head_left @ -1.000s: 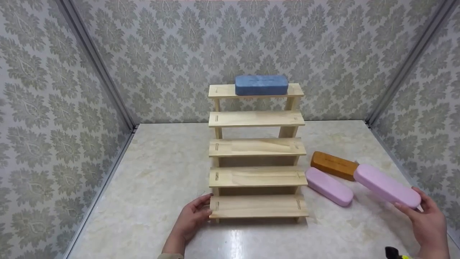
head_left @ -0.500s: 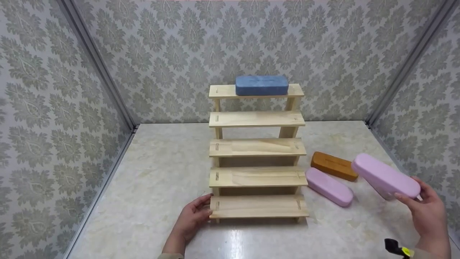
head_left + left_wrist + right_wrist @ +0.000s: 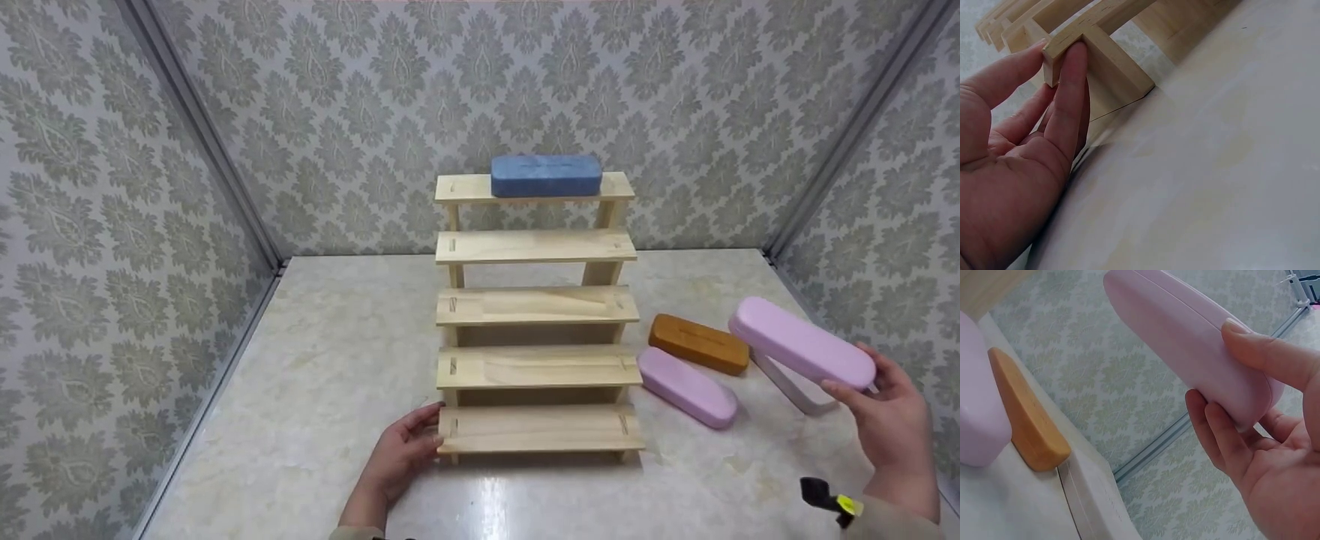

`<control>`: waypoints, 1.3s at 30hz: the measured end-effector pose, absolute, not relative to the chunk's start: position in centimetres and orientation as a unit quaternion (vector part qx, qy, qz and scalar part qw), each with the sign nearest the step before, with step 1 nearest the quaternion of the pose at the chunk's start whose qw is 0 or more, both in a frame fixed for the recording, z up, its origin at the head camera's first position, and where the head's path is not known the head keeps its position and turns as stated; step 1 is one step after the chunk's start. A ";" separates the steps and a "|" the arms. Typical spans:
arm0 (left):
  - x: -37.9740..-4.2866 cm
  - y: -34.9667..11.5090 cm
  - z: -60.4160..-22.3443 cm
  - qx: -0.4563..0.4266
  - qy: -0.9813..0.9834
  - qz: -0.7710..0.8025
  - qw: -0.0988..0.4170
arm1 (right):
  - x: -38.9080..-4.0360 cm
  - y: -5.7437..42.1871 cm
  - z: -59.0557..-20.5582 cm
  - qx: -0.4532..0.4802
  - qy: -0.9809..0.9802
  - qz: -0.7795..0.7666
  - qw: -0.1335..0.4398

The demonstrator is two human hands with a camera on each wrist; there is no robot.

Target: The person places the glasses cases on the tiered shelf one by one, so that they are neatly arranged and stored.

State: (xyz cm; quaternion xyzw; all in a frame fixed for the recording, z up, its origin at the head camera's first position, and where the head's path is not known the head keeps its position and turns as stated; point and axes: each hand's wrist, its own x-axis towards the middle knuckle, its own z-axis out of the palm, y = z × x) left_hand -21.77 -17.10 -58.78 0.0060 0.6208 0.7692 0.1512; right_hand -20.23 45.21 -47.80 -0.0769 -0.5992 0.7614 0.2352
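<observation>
A pink glasses case is held up at the right, off the table. My right hand grips its near end, thumb on one side and fingers beneath in the right wrist view. A seam runs along the case. My left hand pinches the left end of the lowest step of a five-tier wooden display rack, thumb above and fingers around the edge in the left wrist view. On the table lie a second pink case, a brown case and a whitish case, partly hidden behind the held one.
A blue case sits on the top tier of the rack. The marble-patterned table is enclosed by patterned walls at the back and both sides, with grey metal posts in the corners.
My right hand has raised the pink case, its far end rising most, uncovering the whitish case on the table. The left hand stays on the rack.
</observation>
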 end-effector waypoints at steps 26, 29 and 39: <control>-21.8 -17.1 -58.5 0.010 0.630 0.762 0.151 | -24.3 42.0 -43.2 0.092 -0.565 0.799 0.184; -21.7 -17.2 -58.5 0.010 0.629 0.763 0.151 | -25.0 41.4 -42.7 0.096 -0.572 0.794 0.183; -21.8 -17.2 -58.6 0.013 0.629 0.763 0.150 | -26.9 39.3 -40.8 0.137 -0.579 0.787 0.166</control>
